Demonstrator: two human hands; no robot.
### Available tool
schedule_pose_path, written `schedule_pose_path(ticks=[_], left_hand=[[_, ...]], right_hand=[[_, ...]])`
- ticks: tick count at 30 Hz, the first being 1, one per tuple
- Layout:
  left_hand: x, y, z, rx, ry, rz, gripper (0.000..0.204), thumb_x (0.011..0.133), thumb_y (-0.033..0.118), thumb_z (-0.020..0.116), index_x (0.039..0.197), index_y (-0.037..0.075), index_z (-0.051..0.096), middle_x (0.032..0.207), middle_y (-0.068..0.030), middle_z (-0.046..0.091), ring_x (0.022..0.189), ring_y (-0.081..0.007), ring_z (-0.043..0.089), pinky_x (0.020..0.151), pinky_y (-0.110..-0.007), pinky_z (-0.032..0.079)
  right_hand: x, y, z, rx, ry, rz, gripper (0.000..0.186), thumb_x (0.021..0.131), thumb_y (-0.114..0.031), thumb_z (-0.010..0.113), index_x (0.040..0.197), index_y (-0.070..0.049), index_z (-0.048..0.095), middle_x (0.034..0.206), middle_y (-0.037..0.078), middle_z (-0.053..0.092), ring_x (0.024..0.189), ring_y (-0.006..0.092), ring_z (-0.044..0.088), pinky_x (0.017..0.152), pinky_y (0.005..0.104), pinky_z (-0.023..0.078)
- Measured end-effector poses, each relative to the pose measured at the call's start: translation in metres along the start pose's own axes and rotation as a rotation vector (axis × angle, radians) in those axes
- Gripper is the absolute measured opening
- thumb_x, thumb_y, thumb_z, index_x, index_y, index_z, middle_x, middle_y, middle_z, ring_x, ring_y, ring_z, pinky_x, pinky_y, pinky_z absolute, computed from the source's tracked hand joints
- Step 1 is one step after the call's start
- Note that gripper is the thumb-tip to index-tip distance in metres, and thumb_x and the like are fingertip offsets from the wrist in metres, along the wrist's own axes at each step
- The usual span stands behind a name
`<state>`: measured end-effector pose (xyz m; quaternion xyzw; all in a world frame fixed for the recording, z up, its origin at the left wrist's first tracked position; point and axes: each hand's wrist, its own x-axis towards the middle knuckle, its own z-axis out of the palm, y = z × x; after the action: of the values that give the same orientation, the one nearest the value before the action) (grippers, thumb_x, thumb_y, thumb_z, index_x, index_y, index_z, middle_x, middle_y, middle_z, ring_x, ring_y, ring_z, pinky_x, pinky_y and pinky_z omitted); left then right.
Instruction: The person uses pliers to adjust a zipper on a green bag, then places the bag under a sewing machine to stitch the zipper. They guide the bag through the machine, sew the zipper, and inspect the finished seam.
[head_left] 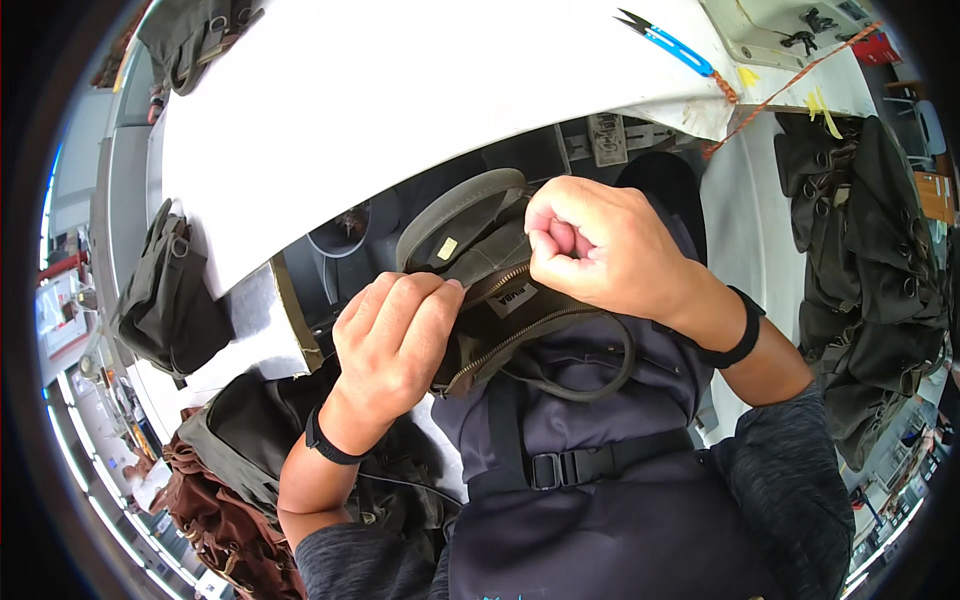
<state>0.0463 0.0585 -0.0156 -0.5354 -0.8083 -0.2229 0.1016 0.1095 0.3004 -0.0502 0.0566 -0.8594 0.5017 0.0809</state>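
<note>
An olive-green bag [480, 250] with brass zipper, looped handles, a small pale tag and a sewn label lies open over the lap of the person's dark apron [590, 510]. My left hand [390, 350] is closed on the bag's left end beside the zipper, fingers curled over the edge; its thumb is hidden. My right hand [600, 245] is closed in a pinch at the bag's upper right edge, just above the zipper. The exact part between its fingertips is hidden.
Blue thread snips [675, 55] and an orange cord [770, 95] lie on the white worktop [400, 70]. More olive bags [860, 280] are piled at right and left [160, 290]. Brown bags [215, 510] are heaped at lower left, near another person [150, 480].
</note>
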Motion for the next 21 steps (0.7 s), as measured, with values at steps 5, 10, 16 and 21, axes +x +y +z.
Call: schedule_pose_path(ticks=[5, 10, 16, 21], left_hand=[[-0.001, -0.003, 0.004, 0.025, -0.004, 0.046, 0.030, 0.068, 0.005, 0.073, 0.097, 0.000, 0.070, 0.089, -0.0069, 0.065, 0.072, -0.0204, 0.064, 0.062, -0.032, 0.052], [0.005, -0.001, 0.003, 0.022, -0.037, 0.084, 0.027, 0.070, 0.004, 0.075, 0.096, 0.001, 0.069, 0.089, -0.0064, 0.063, 0.073, -0.0196, 0.063, 0.062, -0.031, 0.052], [0.007, -0.001, 0.002, 0.040, -0.083, 0.144, 0.026, 0.071, 0.005, 0.074, 0.096, 0.002, 0.068, 0.090, -0.0067, 0.062, 0.074, -0.0194, 0.063, 0.062, -0.031, 0.052], [0.015, -0.001, 0.006, 0.000, -0.105, 0.079, 0.025, 0.074, 0.004, 0.073, 0.098, 0.000, 0.068, 0.089, -0.0075, 0.061, 0.074, -0.0206, 0.063, 0.063, -0.032, 0.053]], right_hand=[[-0.001, 0.000, 0.010, 0.641, -0.168, 0.212, 0.008, 0.094, 0.000, 0.063, 0.095, -0.006, 0.058, 0.083, -0.003, 0.062, 0.064, 0.0027, 0.051, 0.057, 0.0225, 0.043], [0.007, -0.006, 0.009, 0.729, -0.383, 0.380, 0.006, 0.097, -0.003, 0.059, 0.096, -0.005, 0.054, 0.078, -0.005, 0.054, 0.070, 0.0022, 0.049, 0.061, 0.0213, 0.041], [0.011, -0.003, 0.003, 0.553, -0.362, 0.381, 0.004, 0.098, -0.005, 0.060, 0.097, -0.004, 0.056, 0.075, -0.005, 0.048, 0.068, 0.0034, 0.041, 0.059, 0.0246, 0.038], [0.015, -0.003, 0.000, 0.452, -0.301, 0.317, 0.010, 0.100, -0.009, 0.065, 0.102, -0.002, 0.060, 0.074, -0.002, 0.051, 0.068, 0.0083, 0.048, 0.062, 0.0287, 0.043]])
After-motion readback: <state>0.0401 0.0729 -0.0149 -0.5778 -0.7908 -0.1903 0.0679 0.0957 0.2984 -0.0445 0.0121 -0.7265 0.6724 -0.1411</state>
